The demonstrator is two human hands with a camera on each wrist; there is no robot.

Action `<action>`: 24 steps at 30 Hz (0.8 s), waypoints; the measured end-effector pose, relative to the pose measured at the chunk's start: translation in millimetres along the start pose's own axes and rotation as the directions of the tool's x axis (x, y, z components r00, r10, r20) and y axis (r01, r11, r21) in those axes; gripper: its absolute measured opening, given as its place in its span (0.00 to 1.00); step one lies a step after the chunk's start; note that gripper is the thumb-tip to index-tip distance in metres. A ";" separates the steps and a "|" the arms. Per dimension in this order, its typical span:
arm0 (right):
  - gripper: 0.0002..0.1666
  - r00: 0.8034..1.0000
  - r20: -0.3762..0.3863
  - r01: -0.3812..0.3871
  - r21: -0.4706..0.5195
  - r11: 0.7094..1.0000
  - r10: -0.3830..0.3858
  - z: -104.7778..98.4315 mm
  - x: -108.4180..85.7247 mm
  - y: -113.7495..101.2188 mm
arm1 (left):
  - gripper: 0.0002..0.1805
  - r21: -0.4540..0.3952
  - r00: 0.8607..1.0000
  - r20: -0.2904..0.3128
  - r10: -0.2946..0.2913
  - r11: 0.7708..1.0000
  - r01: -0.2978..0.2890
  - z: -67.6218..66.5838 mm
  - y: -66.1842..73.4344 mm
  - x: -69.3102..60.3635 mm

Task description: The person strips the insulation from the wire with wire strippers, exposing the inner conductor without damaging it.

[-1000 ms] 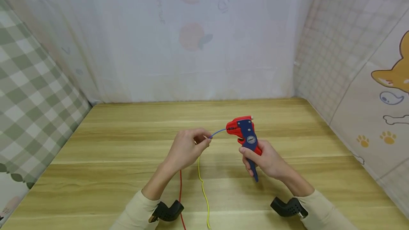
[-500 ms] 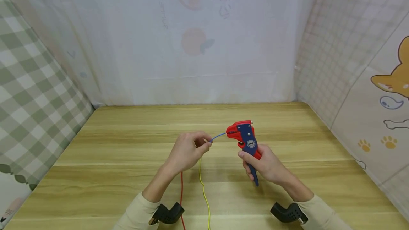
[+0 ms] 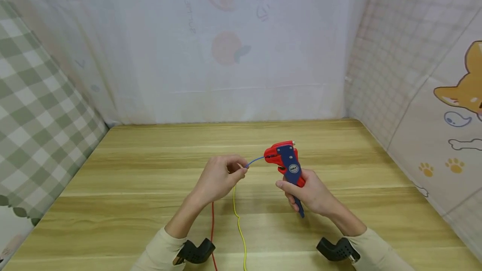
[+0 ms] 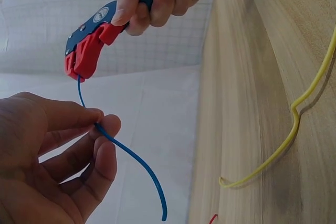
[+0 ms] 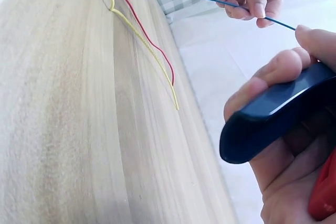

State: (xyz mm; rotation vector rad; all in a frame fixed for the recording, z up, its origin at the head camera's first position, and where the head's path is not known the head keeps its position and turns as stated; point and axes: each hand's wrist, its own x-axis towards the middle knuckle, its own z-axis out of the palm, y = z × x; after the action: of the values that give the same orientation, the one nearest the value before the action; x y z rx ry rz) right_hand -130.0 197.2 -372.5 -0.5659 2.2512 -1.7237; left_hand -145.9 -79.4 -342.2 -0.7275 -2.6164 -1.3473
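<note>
Between thumb and fingertips my left hand (image 3: 222, 179) pinches a blue wire (image 4: 137, 160), whose loose tail hangs down past the fingers in the left wrist view. The wire's other end enters the jaws of a red and dark-blue wire stripper (image 3: 290, 164). My right hand (image 3: 310, 191) grips the stripper by its handle (image 5: 273, 116), thumb on the near side, fingers curled round it. How deep the wire goes into the jaws is hidden. Both hands are raised above the wooden table.
On the table (image 3: 150, 149) lie a yellow wire (image 3: 241, 231) with a kink and a red wire (image 3: 212, 221), both below the left hand. Cloth-covered walls (image 3: 233, 108) stand at the back and sides. A black wrist camera (image 3: 340, 249) sits on each sleeve.
Hands, blue wire and stripper keep nearly the same pose. The head view has tilted slightly, and the stripper shows a little further left than half a second ago.
</note>
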 end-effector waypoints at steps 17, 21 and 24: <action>0.15 0.990 0.130 0.033 0.112 0.993 -0.047 -9.0 1.9 1.3 | 0.05 -0.007 1.000 0.010 -0.026 1.000 0.026 -6.0 0.9 -0.5; 0.14 0.989 0.132 0.047 0.129 0.990 -0.064 -9.2 2.3 2.6 | 0.05 -0.002 0.999 0.005 -0.034 0.999 0.034 -6.7 0.8 -0.3; 0.10 0.989 0.129 0.056 0.134 0.989 -0.074 -10.4 2.6 3.2 | 0.05 0.000 0.999 -0.001 -0.044 0.999 0.044 -7.3 0.9 0.0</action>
State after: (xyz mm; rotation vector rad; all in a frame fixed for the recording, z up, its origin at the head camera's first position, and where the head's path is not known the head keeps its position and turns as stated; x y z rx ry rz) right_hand -137.2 205.8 -372.7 -0.7099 2.0341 -1.7910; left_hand -146.4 -84.8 -337.1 -0.6727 -2.6471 -1.3591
